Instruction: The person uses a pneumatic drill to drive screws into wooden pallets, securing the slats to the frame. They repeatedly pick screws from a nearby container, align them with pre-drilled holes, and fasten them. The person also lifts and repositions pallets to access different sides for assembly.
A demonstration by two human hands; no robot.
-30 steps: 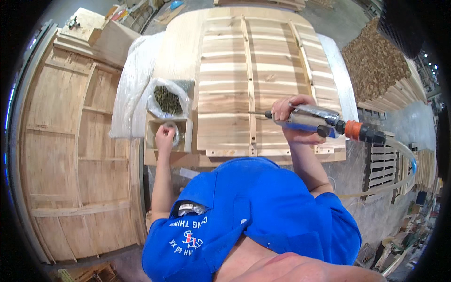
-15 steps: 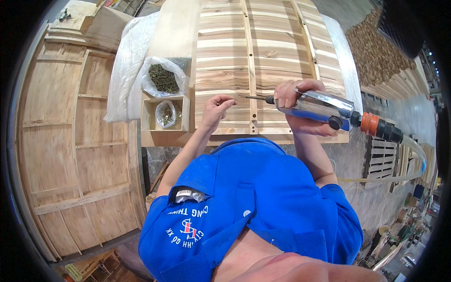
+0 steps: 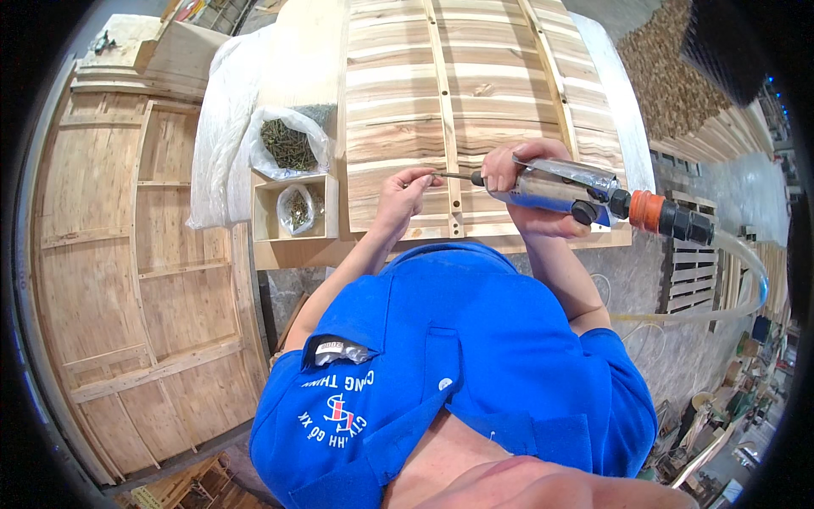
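In my right hand (image 3: 530, 182) is a silver and blue pneumatic screwdriver (image 3: 564, 188), lying nearly level. Its long thin bit (image 3: 458, 176) points left. My left hand (image 3: 407, 195) pinches at the tip of that bit; whatever is between the fingers is too small to name. Both hands are above the near part of a slatted wooden panel (image 3: 394, 89), whose batten (image 3: 443, 106) has dark holes along it. Left of the panel, an open plastic bag (image 3: 290, 146) holds many screws. Nearer to me, a small wooden box (image 3: 332, 208) contains another bag of small hardware (image 3: 297, 209).
An air hose (image 3: 755, 280) curves from the tool's back end around my right side. Plastic-wrapped material (image 3: 222, 136) lies left of the bags. Farther left stands a large framed plywood panel (image 3: 97, 293). Slatted wood pieces (image 3: 691, 284) are on the right.
My left hand has moved right and slightly up, so its fingertips now meet the bit tip. The screwdriver has shifted a little left. The view has shifted slightly.
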